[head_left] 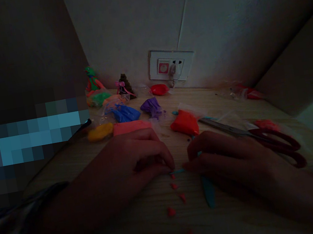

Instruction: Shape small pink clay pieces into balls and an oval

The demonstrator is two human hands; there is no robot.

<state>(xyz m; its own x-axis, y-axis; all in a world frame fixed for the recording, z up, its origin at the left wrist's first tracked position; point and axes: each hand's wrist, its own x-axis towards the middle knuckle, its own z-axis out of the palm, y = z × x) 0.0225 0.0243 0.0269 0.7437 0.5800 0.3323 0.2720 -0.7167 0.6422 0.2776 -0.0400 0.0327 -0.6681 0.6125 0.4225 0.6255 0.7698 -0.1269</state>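
The picture is dark. My left hand (pixel 139 156) has thumb and index fingertip pinched close to the table; what lies between them, if anything, is hidden. Facing it, my right hand (pixel 230 156) pinches a thin teal stick (pixel 179 171), whose other end reaches the left fingertips. Below the fingertips, small red clay bits (pixel 171 211) are strung out in a loose line toward me. A teal plastic modelling knife (pixel 208 192) lies on the table, partly covered by my right hand.
Bags of coloured clay, among them orange-red (pixel 184 123), blue (pixel 125 112), purple (pixel 151 107) and yellow (pixel 100 132), lie beyond my hands. Scissors (pixel 247 133) rest at the right. A green figure (pixel 91 80) and a brown figure (pixel 124 85) stand near the wall socket (pixel 171 66).
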